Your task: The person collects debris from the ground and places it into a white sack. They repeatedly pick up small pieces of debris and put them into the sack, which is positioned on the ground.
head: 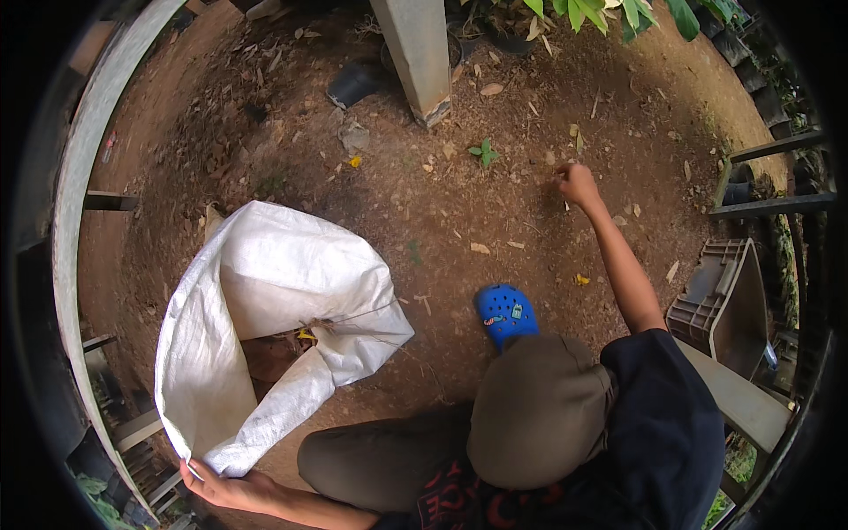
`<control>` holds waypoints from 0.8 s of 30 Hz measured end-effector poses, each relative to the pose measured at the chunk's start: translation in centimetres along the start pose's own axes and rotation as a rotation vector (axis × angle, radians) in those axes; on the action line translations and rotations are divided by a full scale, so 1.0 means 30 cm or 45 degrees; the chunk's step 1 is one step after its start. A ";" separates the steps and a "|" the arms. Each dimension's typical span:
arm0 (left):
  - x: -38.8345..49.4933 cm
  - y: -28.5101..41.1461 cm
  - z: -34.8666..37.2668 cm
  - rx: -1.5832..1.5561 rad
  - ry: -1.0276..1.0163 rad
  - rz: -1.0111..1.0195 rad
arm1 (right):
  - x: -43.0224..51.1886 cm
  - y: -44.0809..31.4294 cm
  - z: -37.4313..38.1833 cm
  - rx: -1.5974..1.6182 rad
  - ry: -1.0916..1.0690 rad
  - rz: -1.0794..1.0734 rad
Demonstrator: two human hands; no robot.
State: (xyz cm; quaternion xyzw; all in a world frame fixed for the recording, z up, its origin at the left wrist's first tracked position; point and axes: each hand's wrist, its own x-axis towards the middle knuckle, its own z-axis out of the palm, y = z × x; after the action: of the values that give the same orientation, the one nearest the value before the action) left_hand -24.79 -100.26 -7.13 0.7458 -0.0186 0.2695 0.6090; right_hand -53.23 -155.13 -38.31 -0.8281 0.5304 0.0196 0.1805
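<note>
My left hand (228,489) grips the rim of a white woven plastic sack (298,245) at the lower left. The sack's mouth gapes upward, and dry twigs, leaves and a yellow flower (306,334) show at its inner edge. My right hand (578,185) is stretched forward over the bare soil (517,205) on the right, fingers curled down. Whether anything is pinched in those fingers cannot be made out. Dry leaves lie around it, and a small green seedling (485,153) grows to its left.
A concrete post (417,59) stands ahead, with a black plant pot (354,83) tipped beside it. A grey plastic crate (719,298) leans at the right. My blue clog (507,315) rests on the soil. Green leaves (583,12) hang in at the top.
</note>
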 end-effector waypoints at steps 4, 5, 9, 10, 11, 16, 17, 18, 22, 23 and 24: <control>0.006 0.015 -0.009 0.096 -0.021 0.019 | 0.045 0.126 0.073 0.144 0.209 0.253; 0.008 0.019 -0.014 0.130 -0.037 0.022 | 0.046 0.141 0.084 0.118 0.268 0.212; 0.025 0.070 -0.044 0.128 -0.114 -0.091 | 0.059 0.168 0.127 0.097 0.359 0.202; 0.024 0.082 -0.047 0.161 -0.109 -0.058 | 0.058 0.150 0.123 0.117 0.338 0.235; 0.023 0.092 -0.051 0.195 -0.105 -0.024 | 0.061 0.153 0.128 0.147 0.338 0.214; 0.001 0.071 -0.019 0.143 -0.161 -0.016 | 0.058 0.191 0.113 0.200 0.309 0.217; 0.005 0.074 -0.004 0.108 -0.163 -0.028 | 0.051 0.188 0.107 0.187 0.324 0.229; -0.001 0.078 0.002 0.067 -0.154 -0.038 | 0.047 0.185 0.100 0.176 0.344 0.232; -0.023 0.079 0.056 -0.045 -0.165 -0.018 | 0.017 0.175 0.069 0.195 0.378 0.306; -0.028 0.081 0.063 -0.068 -0.190 -0.013 | 0.013 0.170 0.059 0.218 0.375 0.318; -0.028 0.077 0.071 -0.070 -0.212 0.000 | 0.005 0.154 0.033 0.242 0.376 0.336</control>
State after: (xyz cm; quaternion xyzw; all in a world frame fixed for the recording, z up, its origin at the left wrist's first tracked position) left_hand -25.52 -103.07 -5.66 0.7484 -0.0765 0.2060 0.6258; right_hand -57.09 -156.65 -40.55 -0.7246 0.6542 -0.1288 0.1740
